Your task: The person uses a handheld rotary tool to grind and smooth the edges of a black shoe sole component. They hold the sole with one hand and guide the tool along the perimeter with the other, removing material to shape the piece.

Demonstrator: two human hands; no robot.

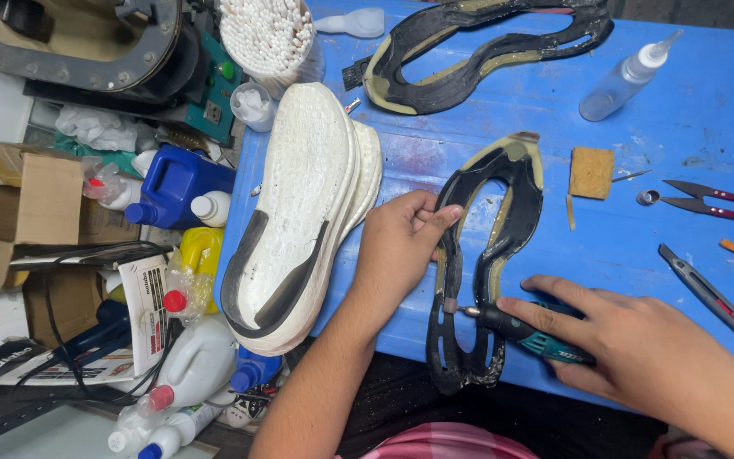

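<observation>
My left hand presses down on the edge of a black rubber outsole lying on the blue table. My right hand grips a small green and black rotary tool, whose tip touches the outsole's inner edge near its lower end. A white shoe midsole lies sole-up just left of my left hand, with a second one partly under it. A second black outsole lies at the table's far side.
On the right lie a clear squeeze bottle, a tan sponge block, red snips and a utility knife. A cup of cotton swabs stands far left. Bottles, a blue jug and cardboard boxes crowd the floor.
</observation>
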